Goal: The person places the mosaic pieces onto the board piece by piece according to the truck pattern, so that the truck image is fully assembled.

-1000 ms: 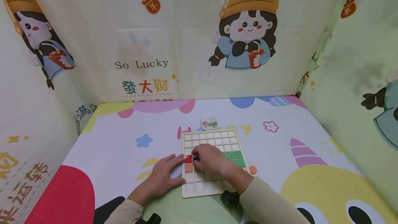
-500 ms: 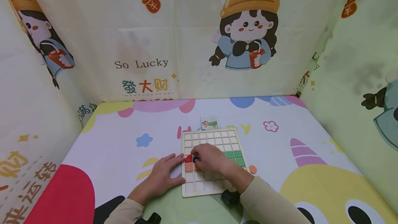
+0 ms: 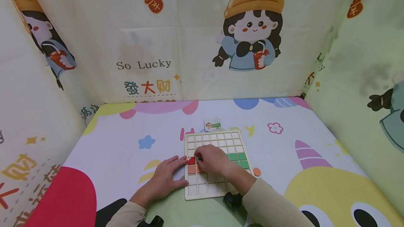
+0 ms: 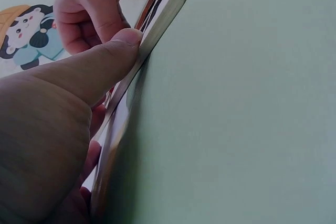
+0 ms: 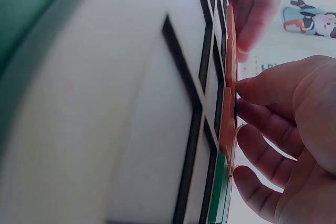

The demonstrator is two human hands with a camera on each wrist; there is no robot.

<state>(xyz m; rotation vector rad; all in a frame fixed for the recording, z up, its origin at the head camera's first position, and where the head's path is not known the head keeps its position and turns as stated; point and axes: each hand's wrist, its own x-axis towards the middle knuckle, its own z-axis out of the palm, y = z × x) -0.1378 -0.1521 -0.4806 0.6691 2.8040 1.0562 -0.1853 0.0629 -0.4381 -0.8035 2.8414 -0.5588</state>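
A pale wooden grid board [image 3: 206, 189] lies in front of me. My left hand [image 3: 165, 178] rests against its left edge with the fingers extended, and in the left wrist view the thumb [image 4: 113, 56] lies along the rim. My right hand [image 3: 212, 159] bends over the middle-left cells. In the right wrist view its thumb and forefinger pinch a small dark blue piece [image 5: 235, 109] at the board's surface, mostly hidden by the fingers. Just left of it sits a red piece [image 3: 191, 161] with a rounded side, above an orange square tile [image 3: 192, 169]. Green square tiles [image 3: 241, 156] fill cells at the right.
Behind the board lies a small printed card [image 3: 212, 124] with a coloured grid picture. An orange round shape [image 3: 257, 172] shows beside the board's right edge. Black wrist-worn devices [image 3: 233, 199] sit at the cuffs. Printed cloth covers the table and walls.
Less of the dark blue piece shows under my right fingers, which have barely shifted. My left hand stays in place.
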